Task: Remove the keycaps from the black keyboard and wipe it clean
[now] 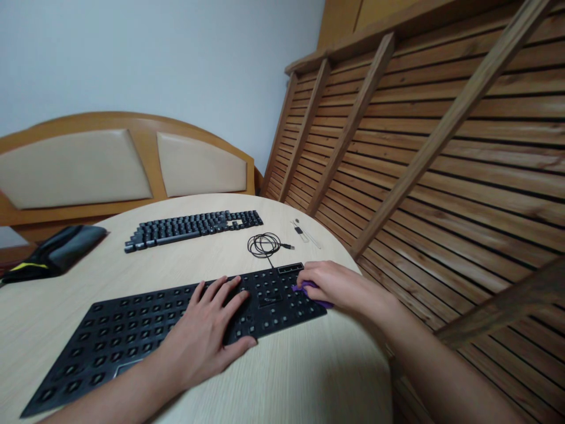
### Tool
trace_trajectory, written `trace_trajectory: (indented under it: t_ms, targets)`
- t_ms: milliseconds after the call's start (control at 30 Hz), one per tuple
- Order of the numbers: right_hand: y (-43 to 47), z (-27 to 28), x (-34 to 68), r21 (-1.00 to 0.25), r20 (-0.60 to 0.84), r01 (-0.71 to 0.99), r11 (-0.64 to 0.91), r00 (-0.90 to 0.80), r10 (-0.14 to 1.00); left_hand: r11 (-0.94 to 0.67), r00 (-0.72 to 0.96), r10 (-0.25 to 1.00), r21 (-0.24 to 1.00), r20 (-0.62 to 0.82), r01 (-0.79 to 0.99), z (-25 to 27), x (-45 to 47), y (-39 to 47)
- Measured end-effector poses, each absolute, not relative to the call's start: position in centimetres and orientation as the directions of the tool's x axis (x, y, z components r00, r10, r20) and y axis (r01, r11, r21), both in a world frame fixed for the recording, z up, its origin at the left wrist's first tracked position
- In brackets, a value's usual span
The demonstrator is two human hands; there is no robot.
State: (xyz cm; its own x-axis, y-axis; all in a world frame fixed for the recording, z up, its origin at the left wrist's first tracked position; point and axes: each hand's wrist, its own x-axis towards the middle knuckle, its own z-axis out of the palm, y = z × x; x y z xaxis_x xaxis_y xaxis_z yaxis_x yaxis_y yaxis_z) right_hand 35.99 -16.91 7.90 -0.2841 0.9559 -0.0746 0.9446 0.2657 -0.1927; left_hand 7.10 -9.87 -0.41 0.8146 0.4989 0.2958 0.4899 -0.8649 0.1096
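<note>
A black keyboard base with its keycaps off lies across the near part of the table, its bare switches showing. My left hand rests flat on its middle, fingers spread and thumb along the near edge. At the right end, over the number pad, my right hand is closed on a purple cloth and presses it to the switches. Part of the cloth is hidden under the fingers. The keyboard's coiled black USB cable lies just behind it.
Loose black keycaps lie in keyboard order at the back of the round table. Right of the cable are a keycap puller and a small dark piece. A dark folded fabric item sits at left. Wooden slats stand close on the right.
</note>
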Motion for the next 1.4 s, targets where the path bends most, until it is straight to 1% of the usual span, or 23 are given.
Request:
trace_trajectory:
  t_ms: [167, 300, 400, 467, 567, 600, 667, 833, 933, 1000, 1233, 1400]
  targets:
    - [-16.5, 8.1, 36.6, -0.163, -0.119, 0.958, 0.236, -0.257, 0.959, -0.867, 0.815, 0.495, 0.112, 0.302, 0.485, -0.3, 7.1, -9.9]
    - [-16.5, 8.0, 36.9, -0.128, -0.125, 0.963, 0.237, -0.253, 0.959, -0.866, 0.813, 0.497, 0.109, 0.303, 0.488, -0.3, 7.2, -9.9]
    - [-16.8, 8.2, 36.2, -0.108, -0.127, 0.972, 0.208, -0.221, 0.967, -0.868, 0.809, 0.493, 0.109, 0.319, 0.485, -0.4, 7.2, -9.9]
    - [-17.0, 8.4, 35.6, -0.059, -0.128, 0.982, 0.178, -0.185, 0.974, -0.869, 0.811, 0.491, 0.108, 0.317, 0.484, -0.4, 7.1, -9.9]
    - [-17.2, 8.5, 35.4, 0.051, -0.144, 0.995, 0.088, -0.08, 0.986, -0.865, 0.814, 0.498, 0.105, 0.299, 0.49, -0.4, 7.1, -9.9]
    - [-17.3, 8.5, 35.7, 0.068, -0.141, 0.996, 0.063, -0.053, 0.989, -0.864, 0.814, 0.501, 0.105, 0.295, 0.493, -0.4, 7.1, -9.9]
    - [-17.3, 8.5, 36.5, 0.041, -0.107, 0.998, 0.052, -0.048, 0.993, -0.862, 0.812, 0.504, 0.106, 0.296, 0.496, -0.5, 7.1, -9.9]
    - [-17.4, 8.3, 37.9, -0.131, 0.039, 0.981, 0.14, -0.136, 0.99, -0.865, 0.811, 0.498, 0.109, 0.308, 0.49, -0.6, 7.1, -9.9]
    - [-17.5, 7.9, 37.3, -0.176, 0.015, 0.97, 0.168, -0.168, 0.986, -0.866, 0.813, 0.497, 0.109, 0.303, 0.489, -0.6, 7.1, -9.8]
    - [-17.7, 7.3, 36.8, -0.163, -0.006, 0.975, 0.151, -0.154, 0.988, -0.865, 0.812, 0.498, 0.108, 0.303, 0.49, -0.5, 7.1, -9.8]
    - [-18.8, 6.1, 36.0, -0.132, -0.004, 0.989, 0.068, -0.069, 0.998, -0.864, 0.809, 0.5, 0.111, 0.309, 0.491, -0.5, 7.1, -9.8]
    - [-18.9, 6.3, 35.1, -0.065, -0.021, 0.996, -0.067, 0.066, 0.998, -0.866, 0.815, 0.496, 0.108, 0.299, 0.488, -0.5, 7.1, -9.8]
